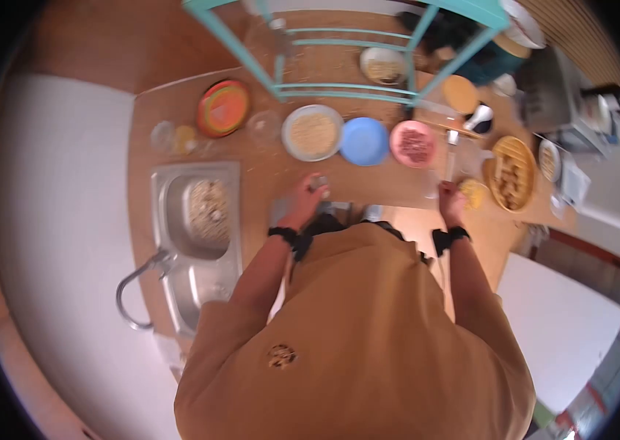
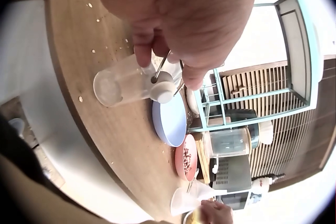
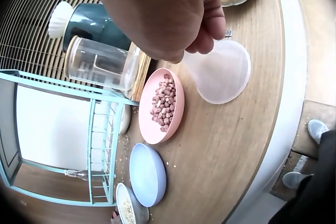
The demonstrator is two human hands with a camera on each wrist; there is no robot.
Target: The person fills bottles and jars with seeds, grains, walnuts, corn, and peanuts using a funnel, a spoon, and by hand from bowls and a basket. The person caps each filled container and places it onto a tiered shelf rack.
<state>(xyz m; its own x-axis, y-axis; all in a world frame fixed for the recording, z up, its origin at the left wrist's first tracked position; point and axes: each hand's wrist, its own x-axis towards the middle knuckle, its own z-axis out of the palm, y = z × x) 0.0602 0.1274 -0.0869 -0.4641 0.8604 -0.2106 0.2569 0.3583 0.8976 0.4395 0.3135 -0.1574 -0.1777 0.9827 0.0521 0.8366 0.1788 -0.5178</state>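
My left hand [image 1: 305,201] grips a clear bottle [image 2: 123,83] at its neck, where a wire clasp and a white stopper [image 2: 163,91] show; the bottle lies tilted sideways in the left wrist view. My right hand [image 1: 453,205] pinches the narrow end of a translucent funnel [image 3: 224,73], its wide mouth turned away from the fingers. Close to the funnel is a pink bowl [image 3: 177,109] of reddish peanuts. The blue bowl [image 1: 364,141], empty inside, stands between the pink bowl and a white bowl [image 1: 312,133] of pale grains.
At the left is a steel sink [image 1: 198,293] with scraps in its basin. A turquoise rack [image 1: 346,92] rises behind the bowls. To the right are a dish of yellow pieces [image 1: 472,193] and an orange basket [image 1: 513,147]. Crumbs dot the wooden counter [image 2: 105,145].
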